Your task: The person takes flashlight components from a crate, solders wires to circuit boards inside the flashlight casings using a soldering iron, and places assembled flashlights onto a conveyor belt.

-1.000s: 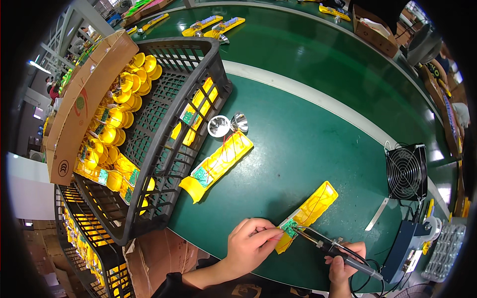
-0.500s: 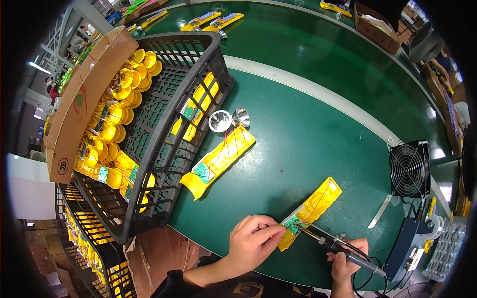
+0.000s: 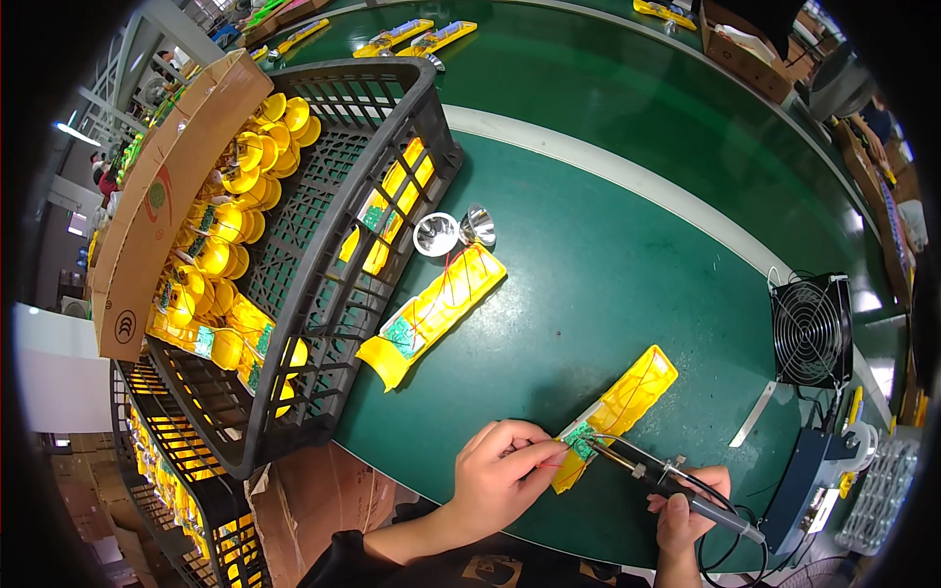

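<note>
In the head view, the left hand (image 3: pixel 508 472) has its thumb and fingertips pinched together, seemingly on a thin red wire (image 3: pixel 556 465), while the right hand (image 3: pixel 689 505) grips a soldering iron (image 3: pixel 723 517). Its tip meets or nearly meets the green circuit board (image 3: pixel 580 442), set in the near end of the yellow housing (image 3: pixel 632 394), which lies slantwise on the counter (image 3: pixel 608 284). To work well here, the person probably needs to hold the wire end motionless on its pad, heat it only briefly, and keep the pinching fingertips clear of the hot tip.

Compared with a second ago, both hands keep the same poses at the board. Housing, hands and fan (image 3: pixel 812 331) all sit slightly further right, which suggests a small head movement.
</note>
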A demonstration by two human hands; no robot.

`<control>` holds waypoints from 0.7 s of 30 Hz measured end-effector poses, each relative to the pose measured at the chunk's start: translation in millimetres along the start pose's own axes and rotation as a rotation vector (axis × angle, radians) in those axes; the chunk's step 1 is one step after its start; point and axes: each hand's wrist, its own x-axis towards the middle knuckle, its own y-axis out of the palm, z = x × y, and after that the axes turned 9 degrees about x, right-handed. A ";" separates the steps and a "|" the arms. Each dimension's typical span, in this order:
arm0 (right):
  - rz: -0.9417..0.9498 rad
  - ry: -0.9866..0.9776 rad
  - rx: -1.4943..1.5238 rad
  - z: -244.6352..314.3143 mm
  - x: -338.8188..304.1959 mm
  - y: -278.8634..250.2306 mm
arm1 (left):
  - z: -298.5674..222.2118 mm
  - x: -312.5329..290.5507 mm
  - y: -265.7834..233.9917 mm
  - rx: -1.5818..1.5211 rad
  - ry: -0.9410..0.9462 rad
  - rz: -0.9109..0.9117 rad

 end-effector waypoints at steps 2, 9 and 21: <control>0.001 -0.002 0.002 -0.2 -0.1 -0.1 | 0.0 -0.1 0.2 -0.003 0.000 -0.005; -0.065 -0.005 -0.044 1.8 1.2 7.2 | -1.0 0.5 -0.2 0.002 -0.003 -0.004; -0.104 -0.139 -0.044 0.5 3.7 -1.2 | -1.0 -1.1 2.1 -0.007 -0.017 -0.024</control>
